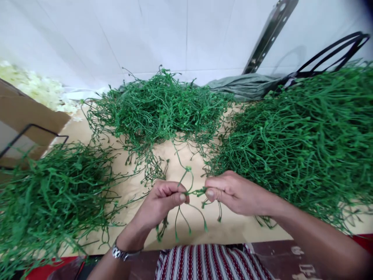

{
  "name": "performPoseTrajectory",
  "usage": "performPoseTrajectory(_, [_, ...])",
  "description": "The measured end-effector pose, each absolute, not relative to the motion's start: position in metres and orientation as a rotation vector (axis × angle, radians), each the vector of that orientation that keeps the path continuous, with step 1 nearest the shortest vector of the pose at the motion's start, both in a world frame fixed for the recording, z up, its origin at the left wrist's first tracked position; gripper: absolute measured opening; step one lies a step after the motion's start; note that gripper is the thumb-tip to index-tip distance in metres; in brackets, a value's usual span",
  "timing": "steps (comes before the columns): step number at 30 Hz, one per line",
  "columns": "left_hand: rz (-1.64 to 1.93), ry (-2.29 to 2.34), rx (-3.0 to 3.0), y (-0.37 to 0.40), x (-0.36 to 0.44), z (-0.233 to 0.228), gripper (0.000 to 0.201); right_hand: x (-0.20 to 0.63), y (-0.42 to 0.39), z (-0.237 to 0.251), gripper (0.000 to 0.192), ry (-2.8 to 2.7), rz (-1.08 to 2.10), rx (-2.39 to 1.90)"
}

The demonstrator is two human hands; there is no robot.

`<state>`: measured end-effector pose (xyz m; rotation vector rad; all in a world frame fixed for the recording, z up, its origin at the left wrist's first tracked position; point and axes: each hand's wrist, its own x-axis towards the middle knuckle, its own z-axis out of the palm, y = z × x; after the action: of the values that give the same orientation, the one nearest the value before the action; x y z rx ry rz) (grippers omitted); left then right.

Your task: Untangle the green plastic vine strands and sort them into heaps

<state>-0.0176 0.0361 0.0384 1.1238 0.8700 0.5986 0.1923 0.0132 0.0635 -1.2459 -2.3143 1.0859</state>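
Note:
Thumb and fingers of my left hand (169, 200) pinch a thin green plastic stem (190, 192), with several curved branches fanning out above and below the grip. To its right, my right hand (230, 192) is closed on the other end of the same green piece, at a small leafy joint. Both hands are held close together above the tan tabletop (233, 229), a short gap of stem showing between them. Just beyond the fingers a small loose tangle of green stems (154, 169) lies on the table. The fingertips hide the exact joint being held.
Large heaps of green stems lie at the back (163, 105), the left (64, 190) and the right (305, 144). A cardboard box (32, 112) with a black wire frame (37, 126) stands at left, pale flowers (35, 85) behind it. A perforated metal post (269, 37) leans by the wall.

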Motion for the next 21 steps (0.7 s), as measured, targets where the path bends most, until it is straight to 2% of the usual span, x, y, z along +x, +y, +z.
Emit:
performPoseTrajectory(9, [0.466,0.834,1.202,0.029,-0.022,0.04,0.024,0.211,0.001,0.071,0.032,-2.365,1.015,-1.185])
performPoseTrajectory(13, [0.688,1.009,1.124,0.038,-0.033,0.028,0.02,0.234,0.005,0.075,0.035,-2.086,0.743,-1.313])
performPoseTrajectory(15, [0.703,1.038,1.141,0.04,-0.03,0.024,0.02,0.236,0.005,0.076,0.034,-2.15,0.648,-1.383])
performPoseTrajectory(17, [0.671,0.987,1.192,0.041,-0.022,0.022,0.023,0.228,0.006,0.075,0.03,-2.304,0.593,-1.349])
performPoseTrajectory(21, [0.722,0.974,1.235,0.04,-0.003,0.021,0.025,0.207,0.007,0.066,0.021,-2.259,0.566,-1.463])
